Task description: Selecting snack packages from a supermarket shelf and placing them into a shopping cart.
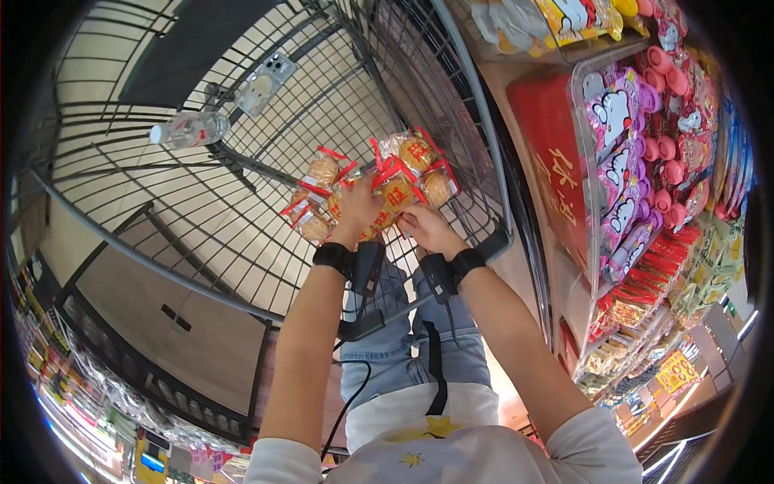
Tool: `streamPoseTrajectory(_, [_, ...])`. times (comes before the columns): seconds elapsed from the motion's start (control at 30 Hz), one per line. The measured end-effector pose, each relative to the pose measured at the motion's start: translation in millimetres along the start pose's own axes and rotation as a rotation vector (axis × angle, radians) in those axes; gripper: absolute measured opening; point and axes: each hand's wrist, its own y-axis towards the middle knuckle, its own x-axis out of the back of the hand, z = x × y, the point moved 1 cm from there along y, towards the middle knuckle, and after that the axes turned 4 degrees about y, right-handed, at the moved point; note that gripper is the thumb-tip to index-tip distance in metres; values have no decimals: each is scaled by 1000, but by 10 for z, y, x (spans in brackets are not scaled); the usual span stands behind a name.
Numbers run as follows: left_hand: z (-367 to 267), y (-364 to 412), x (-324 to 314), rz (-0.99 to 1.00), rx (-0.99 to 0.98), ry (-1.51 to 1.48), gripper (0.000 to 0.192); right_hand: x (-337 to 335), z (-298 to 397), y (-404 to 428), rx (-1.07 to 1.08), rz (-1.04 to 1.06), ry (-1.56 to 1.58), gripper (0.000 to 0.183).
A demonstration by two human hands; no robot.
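Several clear packets of round golden pastries with red edges form a cluster in the near part of a wire shopping cart. My left hand reaches over the middle of the cluster, touching the packets; whether its fingers grip one is hidden. Beside it, my right hand pinches the lower edge of a pastry packet with printed gold marks. More packets lie left of my left hand. Both wrists wear black bands with small black devices.
A water bottle and a phone in a patterned case lie farther up in the cart. At right stands a clear display bin with purple and pink candy packs. A dark-framed cabinet is at lower left.
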Motion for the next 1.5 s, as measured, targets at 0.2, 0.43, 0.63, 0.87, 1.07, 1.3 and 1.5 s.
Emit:
streamPoseTrajectory(0.2, [-97, -35, 18, 163, 130, 7, 50, 52, 68, -144, 1, -21, 24, 13])
streamPoseTrajectory(0.43, [-214, -541, 245, 173, 106, -980, 34, 5, 259, -788, 46, 181, -136, 18])
streamPoseTrajectory(0.63, [-785, -1034, 778, 321, 222, -771, 35, -53, 548, -1693, 123, 233, -364, 24])
streamPoseTrajectory(0.87, [-1705, -1497, 1013, 304, 38, -698, 21, 318, 795, -2439, 275, 346, -473, 20])
streamPoseTrajectory(1.07, [-2347, -1658, 884, 340, -24, -759, 20, 642, 914, -3172, 434, 545, -452, 17])
streamPoseTrajectory(1.3, [-3161, -1590, 720, 526, -268, -653, 22, 1232, 962, -3811, 629, 589, -208, 18])
streamPoseTrajectory(1.5, [-3799, -1562, 507, 731, -409, -580, 21, 1719, 943, -4175, 797, 529, -25, 19])
